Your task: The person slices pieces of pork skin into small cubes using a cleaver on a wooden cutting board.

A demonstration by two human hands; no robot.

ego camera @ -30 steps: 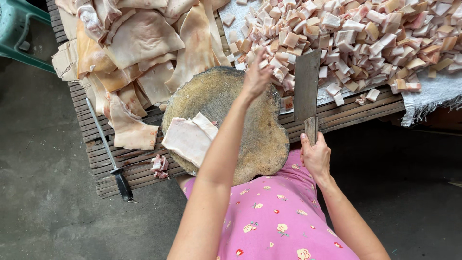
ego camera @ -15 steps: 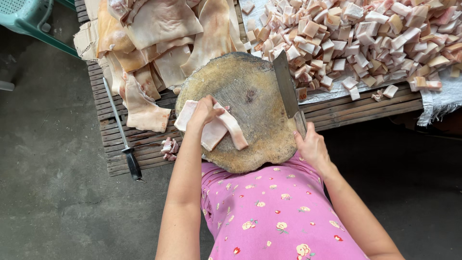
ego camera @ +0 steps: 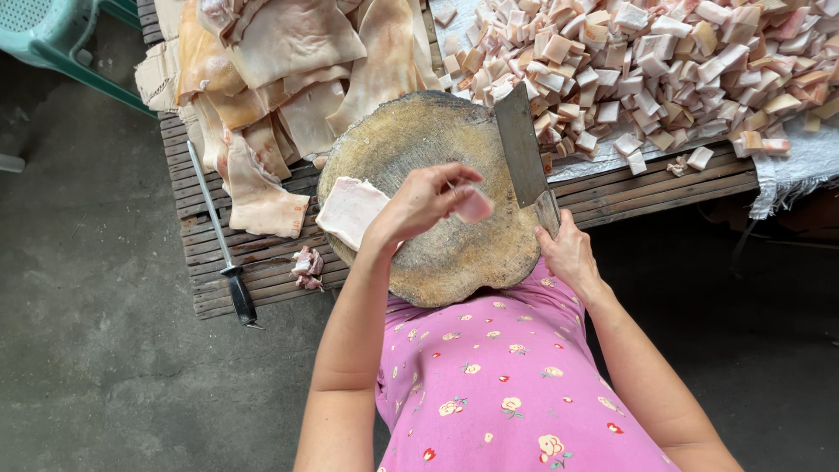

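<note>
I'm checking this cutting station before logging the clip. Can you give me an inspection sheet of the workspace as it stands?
Surface: slatted wooden bench carrying a round, worn chopping block.
Job's things: pale slab of pork skin on the block's left edge; small strip of skin; cleaver, blade lying over the block's right side.
Clutter: pile of uncut skin sheets at upper left; heap of cut cubes on a white cloth; sharpening steel; a few scraps on the slats.
Grippers: left hand holds the small strip in its fingers above the block; right hand grips the cleaver handle.
Cables: nothing seen.
Surroundings: grey concrete floor; green plastic chair at top left.
</note>
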